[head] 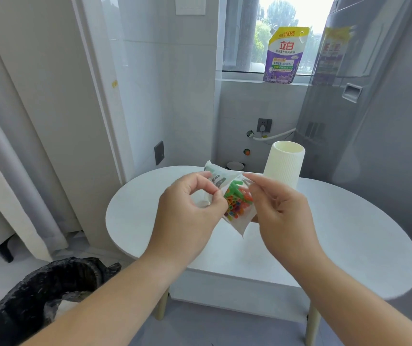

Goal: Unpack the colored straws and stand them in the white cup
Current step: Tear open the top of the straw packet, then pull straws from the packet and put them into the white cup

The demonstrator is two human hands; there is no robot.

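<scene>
A clear plastic bag (237, 224) of colored straws (237, 202) hangs in the air above the white oval table (337, 245). Its open end faces me, so I see the straws' round tips in green, orange, yellow and purple. My left hand (190, 208) pinches the bag's left edge between thumb and fingers. My right hand (282, 208) pinches the right edge. The two hands hold the mouth of the bag apart. The white ribbed cup (283, 164) stands upright on the table just behind my right hand, with nothing visible inside.
A bin lined with a black bag (37, 295) stands on the floor at the lower left. A purple detergent pouch (283, 56) leans on the windowsill. A grey appliance (374, 121) rises right of the table, and a curtain (8, 171) hangs at the left.
</scene>
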